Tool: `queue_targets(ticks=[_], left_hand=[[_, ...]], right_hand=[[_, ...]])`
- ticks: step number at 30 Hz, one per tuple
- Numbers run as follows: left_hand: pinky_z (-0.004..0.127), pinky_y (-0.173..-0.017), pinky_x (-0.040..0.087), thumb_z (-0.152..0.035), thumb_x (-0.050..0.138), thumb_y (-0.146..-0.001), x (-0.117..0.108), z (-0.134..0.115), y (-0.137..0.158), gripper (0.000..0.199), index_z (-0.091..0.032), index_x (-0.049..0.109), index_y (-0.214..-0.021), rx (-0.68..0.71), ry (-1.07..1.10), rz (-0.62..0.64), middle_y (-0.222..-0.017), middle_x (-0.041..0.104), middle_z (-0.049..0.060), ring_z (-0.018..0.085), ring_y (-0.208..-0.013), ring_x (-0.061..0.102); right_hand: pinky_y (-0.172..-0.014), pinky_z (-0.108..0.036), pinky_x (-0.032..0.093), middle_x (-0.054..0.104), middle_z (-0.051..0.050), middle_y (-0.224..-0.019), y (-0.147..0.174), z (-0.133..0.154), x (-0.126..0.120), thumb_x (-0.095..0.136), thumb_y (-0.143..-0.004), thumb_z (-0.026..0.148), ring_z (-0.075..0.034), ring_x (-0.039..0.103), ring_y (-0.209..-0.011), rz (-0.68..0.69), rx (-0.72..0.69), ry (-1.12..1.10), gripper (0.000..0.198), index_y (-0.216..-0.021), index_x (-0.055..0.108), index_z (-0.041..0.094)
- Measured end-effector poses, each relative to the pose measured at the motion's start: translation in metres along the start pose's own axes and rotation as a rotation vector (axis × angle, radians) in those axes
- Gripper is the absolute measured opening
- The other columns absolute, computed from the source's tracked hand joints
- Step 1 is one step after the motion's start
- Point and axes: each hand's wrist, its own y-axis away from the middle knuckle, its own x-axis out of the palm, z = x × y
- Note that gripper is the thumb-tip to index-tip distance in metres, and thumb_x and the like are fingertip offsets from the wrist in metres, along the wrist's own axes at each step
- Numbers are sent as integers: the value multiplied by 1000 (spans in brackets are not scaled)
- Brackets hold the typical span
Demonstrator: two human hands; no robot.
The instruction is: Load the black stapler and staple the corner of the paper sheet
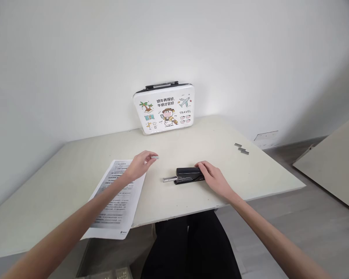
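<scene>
A black stapler [187,175] lies on the white table, pointing left, with its metal staple tray [169,179] slid out of the front end. My right hand [213,178] is closed round the stapler's rear end. Between the thumb and fingertips of my left hand [139,164] is a short strip of staples [155,157], held just above the table, left of and beyond the tray. Under my left hand and forearm lies a printed sheet of paper [116,209], partly covered by them and reaching past the table's front edge.
A white case [165,110] with cartoon prints and a black handle leans upright against the wall at the back. Several grey staple strips [241,149] lie at the table's right side. The table's [267,182] right edge slants toward me. A pale panel [334,162] stands farther right.
</scene>
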Motion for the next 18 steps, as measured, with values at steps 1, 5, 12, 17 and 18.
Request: queue_targets(ticks=[1,5,12,17,18], left_hand=[[34,-87,56,-49,54,-101,0,-10,8,34,-24,72,-115,31,33,20,-107,73,5,20,-91,69],[32,-85,54,-44,57,-103,2,-40,35,27,-27,75,-112,90,55,85,-101,73,2,17,-84,67],[33,-86,53,-43,55,-105,22,-54,58,26,-27,74,-113,159,39,74,-105,69,3,18,-91,68],[33,-84,53,-43,55,-105,30,-53,60,25,-28,73,-115,163,24,53,-105,66,3,18,-88,67],[33,-83,53,-43,55,-105,30,-53,59,25,-28,72,-114,158,18,50,-105,66,3,18,-89,67]], right_hand=[[-87,-37,47,74,-4,-104,0,0,0,36,-106,55,-26,66,-96,-1,-3,0,43,-104,68,27],[-88,-37,47,74,-4,-105,0,-1,1,36,-106,54,-25,66,-97,3,-12,-4,42,-104,67,27],[-87,-36,48,75,-5,-106,-1,-4,1,36,-106,55,-25,67,-97,-6,-15,15,43,-105,69,27],[-86,-36,48,75,-4,-105,-1,-3,1,35,-106,55,-25,67,-96,-8,-11,31,44,-106,69,27],[-86,-36,48,75,-4,-105,-1,-2,0,35,-106,55,-25,67,-96,-8,-11,33,44,-106,69,27]])
